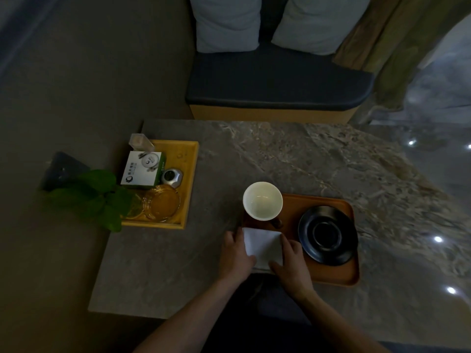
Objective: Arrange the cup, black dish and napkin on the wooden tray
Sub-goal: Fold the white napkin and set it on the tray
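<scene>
A brown wooden tray [339, 275] lies on the stone table. A white cup [262, 201] stands upright at the tray's far left corner. A black dish [327, 235] sits on the tray's right half. A folded white napkin [263, 247] lies at the tray's near left end. My left hand [235, 253] rests on the napkin's left edge with the thumb across its near corner. My right hand [290, 261] presses on the napkin's right edge, fingers spread flat. Both hands touch the napkin; its near edge is partly hidden under them.
A yellow wooden tray [190, 179] at the table's left holds a green-white box [142, 170], a glass ashtray [161, 203], a small metal object and a clear holder. A leafy plant [94, 197] overhangs its near left corner. A cushioned bench [277, 87] stands beyond the table.
</scene>
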{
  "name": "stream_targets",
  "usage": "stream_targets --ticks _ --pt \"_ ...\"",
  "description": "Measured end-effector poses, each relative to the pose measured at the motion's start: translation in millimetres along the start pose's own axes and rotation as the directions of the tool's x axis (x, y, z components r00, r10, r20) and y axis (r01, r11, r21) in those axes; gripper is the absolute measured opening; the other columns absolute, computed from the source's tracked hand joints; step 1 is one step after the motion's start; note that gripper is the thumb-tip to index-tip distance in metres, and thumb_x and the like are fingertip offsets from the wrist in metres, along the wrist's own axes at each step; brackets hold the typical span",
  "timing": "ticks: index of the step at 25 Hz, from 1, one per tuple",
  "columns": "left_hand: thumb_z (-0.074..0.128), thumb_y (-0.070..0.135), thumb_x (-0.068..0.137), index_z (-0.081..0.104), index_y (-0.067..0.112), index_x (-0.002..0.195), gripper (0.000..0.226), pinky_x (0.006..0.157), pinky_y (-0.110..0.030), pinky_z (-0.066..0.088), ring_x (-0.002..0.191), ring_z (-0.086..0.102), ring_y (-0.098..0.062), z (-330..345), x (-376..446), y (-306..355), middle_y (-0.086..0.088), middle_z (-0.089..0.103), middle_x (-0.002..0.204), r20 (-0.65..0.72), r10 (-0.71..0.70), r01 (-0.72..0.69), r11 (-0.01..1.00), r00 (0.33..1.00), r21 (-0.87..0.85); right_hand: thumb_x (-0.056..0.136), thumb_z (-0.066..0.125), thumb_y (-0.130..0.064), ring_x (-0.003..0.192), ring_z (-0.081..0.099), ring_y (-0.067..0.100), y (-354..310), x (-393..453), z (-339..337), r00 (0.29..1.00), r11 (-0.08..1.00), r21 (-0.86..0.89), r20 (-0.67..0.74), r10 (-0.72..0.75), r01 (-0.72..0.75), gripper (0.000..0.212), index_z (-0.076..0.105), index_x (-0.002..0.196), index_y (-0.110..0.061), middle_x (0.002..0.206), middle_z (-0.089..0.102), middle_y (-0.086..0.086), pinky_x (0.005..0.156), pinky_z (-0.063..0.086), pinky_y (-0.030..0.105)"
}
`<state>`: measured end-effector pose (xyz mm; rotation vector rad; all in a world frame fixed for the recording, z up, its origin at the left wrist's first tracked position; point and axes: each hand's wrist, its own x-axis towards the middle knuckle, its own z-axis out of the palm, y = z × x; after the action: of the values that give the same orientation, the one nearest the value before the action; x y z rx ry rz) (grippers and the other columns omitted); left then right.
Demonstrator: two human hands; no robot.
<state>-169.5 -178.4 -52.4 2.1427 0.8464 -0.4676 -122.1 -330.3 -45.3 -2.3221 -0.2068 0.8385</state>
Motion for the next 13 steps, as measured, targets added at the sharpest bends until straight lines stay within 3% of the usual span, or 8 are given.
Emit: stream_targets --ticks 5,8,13 --pt "0.069 0.039 0.084 0.014 0.027 0.151 0.087 0.103 -0.037 0.044 0.13 0.039 -0.022 -1 -2 -12 -0.005 0.026 0.147 -0.002 0.071 -0.071 0.997 0.997 0.031 0.085 0.068 -0.025 0.123 0.045 0.017 10 -2 0 0.995 0.993 -0.074 -0.032 -0.095 0.093 0.079 0.023 0.15 -0.023 0.144 0.036 0.004 0.095 0.042 0.025" --pt "0.07 0.045 0.082 0.017 0.033 0.151 0.087 0.101 -0.034 0.041 0.13 0.038 -0.018 -7 -6 -27 -0.001 0.027 0.149 0.008 0.114 -0.113 0.992 0.993 -0.062 0.087 0.065 -0.037 0.127 0.04 0.015 21 -9 -1 0.99 0.98 -0.15 -0.029 -0.135 0.13 0.079 0.02 0.151 -0.027 0.145 0.035 0.0 0.099 0.044 0.03" --pt "0.074 0.049 0.076 0.028 0.036 0.146 0.085 0.098 -0.026 0.039 0.126 0.036 -0.009 -14 -14 -53 0.007 0.029 0.144 0.061 0.223 -0.223 0.975 0.973 -0.007 0.089 0.058 -0.047 0.128 0.045 0.024 41 -21 -6 0.938 0.857 -0.399 0.024 -0.346 0.326 0.066 0.039 0.145 -0.02 0.145 0.046 0.006 0.098 0.048 0.04"
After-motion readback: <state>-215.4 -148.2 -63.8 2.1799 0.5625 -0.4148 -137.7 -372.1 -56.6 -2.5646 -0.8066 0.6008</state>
